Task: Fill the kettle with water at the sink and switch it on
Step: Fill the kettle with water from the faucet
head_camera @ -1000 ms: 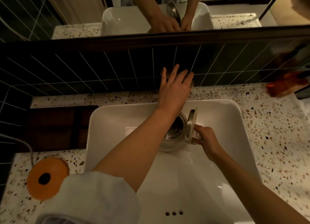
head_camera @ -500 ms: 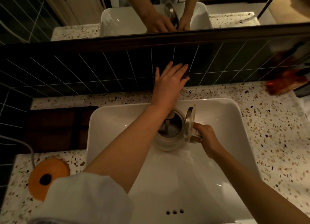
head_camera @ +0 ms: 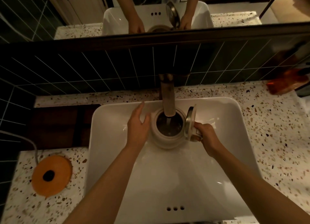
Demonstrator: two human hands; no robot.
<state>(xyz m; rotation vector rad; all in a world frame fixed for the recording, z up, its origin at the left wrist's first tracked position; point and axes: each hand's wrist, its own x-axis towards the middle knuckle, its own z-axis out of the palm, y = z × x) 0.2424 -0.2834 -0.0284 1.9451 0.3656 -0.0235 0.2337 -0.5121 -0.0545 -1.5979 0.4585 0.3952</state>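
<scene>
Kettle [head_camera: 167, 131] stood in sink [head_camera: 234, 123], lid up, under tap [head_camera: 168, 99]; water ran in, level unclear. Right hand [head_camera: 207, 136] gripped its handle; left hand [head_camera: 138, 126] beside it, fingers loosely spread, empty. Left to do: seat on base [head_camera: 52, 175], switch on.

Speckled terrazzo counter [head_camera: 276, 139] beneath a dark tiled wall [head_camera: 83, 69] and mirror [head_camera: 75, 10], with a reddish-orange packet (contents indistinct) [head_camera: 285, 82] at the far right corner.

Left hand [head_camera: 137, 126] flat, fingers spread, right hand [head_camera: 207, 134] in closed grip
</scene>
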